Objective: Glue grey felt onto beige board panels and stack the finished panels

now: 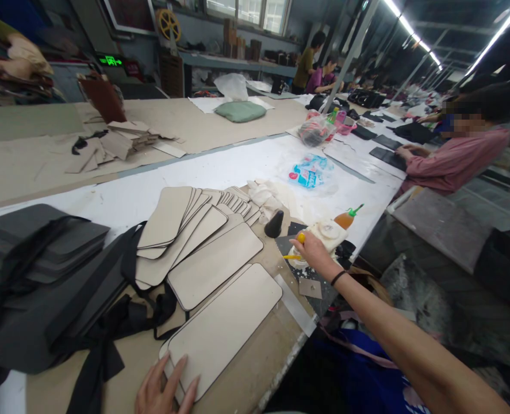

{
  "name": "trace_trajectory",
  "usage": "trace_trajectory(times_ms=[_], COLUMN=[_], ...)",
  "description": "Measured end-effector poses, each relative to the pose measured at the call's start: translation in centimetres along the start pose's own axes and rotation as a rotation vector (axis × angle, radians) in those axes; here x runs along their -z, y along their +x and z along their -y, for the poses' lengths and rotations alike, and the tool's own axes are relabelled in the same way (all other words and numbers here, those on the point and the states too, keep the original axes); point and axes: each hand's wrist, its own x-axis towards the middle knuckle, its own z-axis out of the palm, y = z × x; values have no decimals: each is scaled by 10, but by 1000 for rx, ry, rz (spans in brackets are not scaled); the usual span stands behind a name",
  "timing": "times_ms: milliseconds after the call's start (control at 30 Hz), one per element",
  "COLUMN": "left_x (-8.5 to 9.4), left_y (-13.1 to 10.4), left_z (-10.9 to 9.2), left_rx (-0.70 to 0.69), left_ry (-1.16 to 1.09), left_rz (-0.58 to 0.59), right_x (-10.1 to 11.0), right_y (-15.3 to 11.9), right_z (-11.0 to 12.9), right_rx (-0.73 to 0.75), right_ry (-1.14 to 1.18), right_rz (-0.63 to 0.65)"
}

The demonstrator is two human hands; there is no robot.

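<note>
Strip lights (414, 34) cross the upper right of the frame over a workshop with long tables; we find a white tabletop (220, 167) and, nearer, a scuffed brown board (246, 374). At lower centre lies the pale panel (229, 325), flat, smooth and matt, an elongated rectangle with rounded corners and a thin dark edge. We record its long axis as running from lower left to upper right, its far end pointing toward the white tub (326, 230). Another sheet shows beneath it. Similar panels (215, 259) fan out above, overlapping.

The left hand (164, 385), at the bottom edge, has its fingers spread, fingertips on the panel's near end. The right hand (315, 252), right of centre, is closed around a yellow-ended tool (301, 237), mostly hidden, beside the crusted tub. We note a black cone (274, 224) nearby, an amber bottle (345, 219) with a green nozzle, and, at left, thick dark grey sheets (52, 236) with limp black strips (99, 339).
</note>
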Motion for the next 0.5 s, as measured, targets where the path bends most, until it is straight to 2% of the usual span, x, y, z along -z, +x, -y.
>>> trace_trajectory(times_ms=[200,400,500], left_x=[4,6,7], left_y=[3,7,8], left_z=[-5,-7,-9], left_rx=[26,20,30], left_ry=[-14,-30,-29], left_rz=[-12,-50,-58], right_x=[10,11,12], right_y=[-9,-15,-18], right_z=[6,11,14], right_rx=[72,-72,-100], right_ry=[66,25,-14], right_rz=[-31,-213,-273])
